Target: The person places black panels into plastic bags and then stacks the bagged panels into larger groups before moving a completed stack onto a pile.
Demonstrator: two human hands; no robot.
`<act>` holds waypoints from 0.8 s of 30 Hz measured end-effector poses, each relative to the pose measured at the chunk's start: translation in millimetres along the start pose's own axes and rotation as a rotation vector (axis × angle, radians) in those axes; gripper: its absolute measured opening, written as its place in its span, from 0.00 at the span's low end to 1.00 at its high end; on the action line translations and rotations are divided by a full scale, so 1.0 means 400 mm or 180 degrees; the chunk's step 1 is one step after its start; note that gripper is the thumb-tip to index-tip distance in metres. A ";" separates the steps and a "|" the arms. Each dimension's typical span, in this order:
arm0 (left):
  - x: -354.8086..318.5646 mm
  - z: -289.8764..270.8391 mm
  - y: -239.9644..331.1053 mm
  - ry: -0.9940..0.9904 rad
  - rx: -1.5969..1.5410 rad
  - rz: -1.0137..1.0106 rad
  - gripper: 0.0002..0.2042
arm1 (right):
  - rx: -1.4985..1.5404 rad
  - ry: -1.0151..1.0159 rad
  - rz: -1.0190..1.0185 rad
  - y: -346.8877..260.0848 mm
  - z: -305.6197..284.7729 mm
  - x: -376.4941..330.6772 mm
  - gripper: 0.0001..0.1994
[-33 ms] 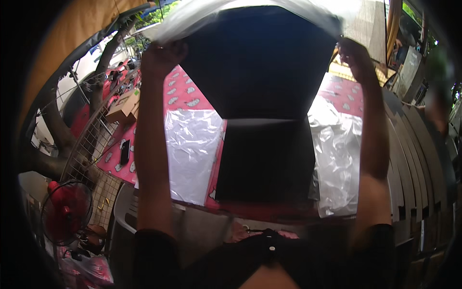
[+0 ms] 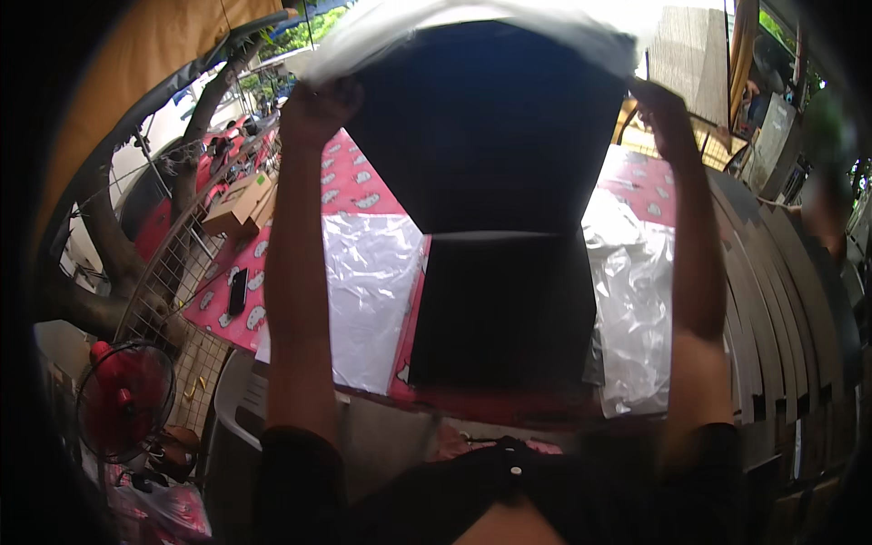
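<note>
Fingers of the left hand (image 2: 313,109) and right hand (image 2: 661,113) pinch the top corners of a clear bag (image 2: 472,23) sheathing a dark cloth (image 2: 486,127), raised above the surface (image 2: 354,195). Another dark cloth (image 2: 500,309) lies below between plastic sheets (image 2: 368,291).
</note>
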State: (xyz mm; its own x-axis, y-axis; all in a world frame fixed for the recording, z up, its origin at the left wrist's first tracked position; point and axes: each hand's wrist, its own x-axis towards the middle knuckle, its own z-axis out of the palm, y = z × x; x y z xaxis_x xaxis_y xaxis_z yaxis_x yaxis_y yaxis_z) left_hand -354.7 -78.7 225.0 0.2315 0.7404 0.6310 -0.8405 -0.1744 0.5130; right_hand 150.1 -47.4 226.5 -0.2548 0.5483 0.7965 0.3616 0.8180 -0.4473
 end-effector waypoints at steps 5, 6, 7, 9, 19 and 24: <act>0.128 -0.155 -0.025 0.0695 0.0026 0.0226 0.22 | 0.1322 0.0887 0.0333 0.055 0.158 0.100 0.18; 0.161 -0.155 -0.051 0.0692 0.0224 0.0452 0.19 | 0.1743 0.0843 0.0205 0.058 0.149 0.133 0.19; 0.182 -0.168 -0.045 0.0733 0.0204 0.0249 0.18 | 0.2206 0.0787 0.0106 0.056 0.148 0.158 0.19; 0.214 -0.191 -0.031 0.0728 0.1098 0.0391 0.16 | 0.2195 0.1041 0.0157 0.045 0.152 0.226 0.19; -0.079 -0.475 -0.201 0.1349 0.4246 -0.1437 0.17 | -0.0384 0.0140 0.1382 0.303 0.266 -0.070 0.20; -0.014 -0.388 -0.233 0.0420 0.1533 0.0505 0.24 | 0.1237 -0.0102 0.1276 0.293 0.198 -0.040 0.18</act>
State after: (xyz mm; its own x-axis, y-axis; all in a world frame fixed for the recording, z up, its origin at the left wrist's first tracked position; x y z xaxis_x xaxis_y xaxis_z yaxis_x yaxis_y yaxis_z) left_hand -353.6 33.9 83.3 0.0297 0.7507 0.6600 -0.5326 -0.5469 0.6460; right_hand 125.4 53.4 129.0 -0.1948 0.8297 0.5232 0.0801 0.5451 -0.8346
